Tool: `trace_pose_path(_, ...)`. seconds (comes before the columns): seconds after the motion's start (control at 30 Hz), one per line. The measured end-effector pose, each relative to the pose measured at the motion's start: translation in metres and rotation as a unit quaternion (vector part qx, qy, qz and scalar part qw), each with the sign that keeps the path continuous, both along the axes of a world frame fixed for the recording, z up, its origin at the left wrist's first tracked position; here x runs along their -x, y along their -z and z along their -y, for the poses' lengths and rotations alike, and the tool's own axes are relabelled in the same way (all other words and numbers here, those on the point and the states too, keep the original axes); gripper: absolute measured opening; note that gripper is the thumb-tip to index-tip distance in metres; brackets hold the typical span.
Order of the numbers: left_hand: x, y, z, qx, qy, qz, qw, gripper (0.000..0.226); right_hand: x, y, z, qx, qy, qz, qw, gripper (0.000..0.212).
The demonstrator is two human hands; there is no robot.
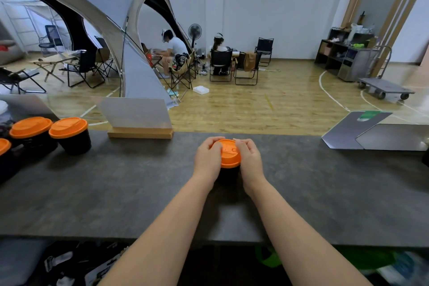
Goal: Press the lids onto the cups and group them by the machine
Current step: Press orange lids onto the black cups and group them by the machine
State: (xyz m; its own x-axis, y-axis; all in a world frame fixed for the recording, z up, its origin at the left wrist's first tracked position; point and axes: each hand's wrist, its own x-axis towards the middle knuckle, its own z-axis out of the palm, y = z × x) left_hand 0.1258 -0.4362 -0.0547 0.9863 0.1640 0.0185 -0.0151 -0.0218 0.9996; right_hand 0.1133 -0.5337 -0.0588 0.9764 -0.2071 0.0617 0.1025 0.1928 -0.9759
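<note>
A black cup (228, 173) with an orange lid (229, 154) stands in the middle of the dark grey counter (130, 183). My left hand (207, 158) curls over the lid's left side and my right hand (249, 160) over its right side, fingers hooked on the rim. Three more black cups with orange lids stand grouped at the counter's left end: one (70, 136), one behind it (31, 133), and one cut off by the frame's edge (3, 153). The machine is not clearly in view.
A white sign in a wooden base (139, 121) stands at the counter's far edge, left of centre. Grey folded panels (380, 134) lie at the far right. Beyond the counter are a wooden floor, a tent, folding chairs and two seated people.
</note>
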Motion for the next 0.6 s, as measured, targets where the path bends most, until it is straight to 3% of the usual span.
trace_pose_path(0.1, 0.004, 0.000, -0.003, -0.036, 0.030, 0.014, 0.999, 0.011, 0.003, -0.003, -0.002, 0.032, -0.011, -0.010, 0.999, 0.015)
trace_pose_path(0.27, 0.007, -0.001, -0.002, -0.018, 0.033, 0.016, 0.999, 0.016, 0.001, -0.008, -0.007, 0.077, -0.005, -0.008, 0.997, 0.018)
trace_pose_path(0.43, 0.007, 0.000, -0.003, -0.032, 0.045, 0.009, 0.998, 0.018, 0.002, -0.003, -0.007, 0.056, -0.001, -0.002, 0.998, 0.019)
trace_pose_path(0.6, 0.013, 0.014, 0.004, -0.130, -0.122, 0.125, 0.976, 0.033, 0.005, 0.007, -0.012, 0.027, 0.055, -0.003, 0.998, 0.031)
